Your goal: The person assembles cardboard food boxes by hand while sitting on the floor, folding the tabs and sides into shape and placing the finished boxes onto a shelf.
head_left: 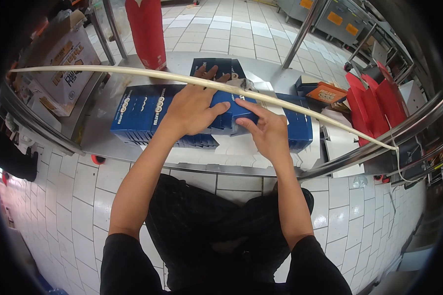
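My left hand lies palm down across blue cardboard cartons, fingers stretched out and thumb toward the right. Beside it, my right hand has thumb and forefinger on the end of a small blue carton, pinching its edge. A long row of flat blue cartons stands packed together on the left, partly under my left forearm. More blue cartons stand to the right of my right hand, and a dark blue one lies beyond my fingers. White sheets spread under the cartons.
A pale rod or tube crosses above the metal table from left to right. Red cardboard pieces and an orange box sit at right, a tall red bag at the back, a large cardboard box at left.
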Available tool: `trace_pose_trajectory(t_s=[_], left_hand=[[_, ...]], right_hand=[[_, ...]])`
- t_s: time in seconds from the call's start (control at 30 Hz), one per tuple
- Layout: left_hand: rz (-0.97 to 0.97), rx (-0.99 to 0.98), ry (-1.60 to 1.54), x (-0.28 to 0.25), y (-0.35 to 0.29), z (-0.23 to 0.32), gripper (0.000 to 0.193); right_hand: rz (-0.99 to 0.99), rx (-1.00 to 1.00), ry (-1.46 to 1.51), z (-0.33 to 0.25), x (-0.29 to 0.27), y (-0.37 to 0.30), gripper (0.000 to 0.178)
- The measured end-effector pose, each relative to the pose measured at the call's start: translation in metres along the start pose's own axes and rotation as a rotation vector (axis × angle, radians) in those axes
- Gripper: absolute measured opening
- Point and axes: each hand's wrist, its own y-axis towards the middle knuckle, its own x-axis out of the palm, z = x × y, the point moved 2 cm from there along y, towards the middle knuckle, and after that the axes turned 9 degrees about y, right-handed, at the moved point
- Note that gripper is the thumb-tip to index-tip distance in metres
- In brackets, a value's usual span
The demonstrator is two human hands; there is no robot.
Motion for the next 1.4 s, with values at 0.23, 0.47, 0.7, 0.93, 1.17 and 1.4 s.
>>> trace_pose_trajectory(t_s=[0.23, 0.47, 0.7, 0.93, 1.17, 1.4], left_hand=[[0.007, 0.043, 0.087, 0.0, 0.001, -0.001, 0.063], [0.003, 0.005, 0.117, -0.001, -0.001, 0.002, 0.062], [-0.021, -0.015, 0.022, 0.001, -0.001, -0.001, 0.064], [0.113, -0.135, -0.281, -0.015, -0.008, -0.004, 0.054], [0.199, 0.305, -1.838, -0.077, -0.136, 0.133, 0.021], [-0.084, 0.506, -2.1, -0.102, -0.164, 0.161, 0.018]], right_hand=[[0.125, -0.037, -0.131, -0.007, 0.033, 0.0, 0.037], [0.002, 0.199, 0.301, 0.01, 0.023, -0.001, 0.013], [-0.18, 0.259, 0.148, -0.007, 0.027, -0.017, 0.019], [-0.137, 0.138, 0.242, -0.045, -0.027, -0.067, 0.03], [0.326, 0.606, -0.161, 0.1, -0.256, -0.189, 0.023], [-0.141, 0.44, -0.787, 0.289, -0.27, -0.174, 0.036]])
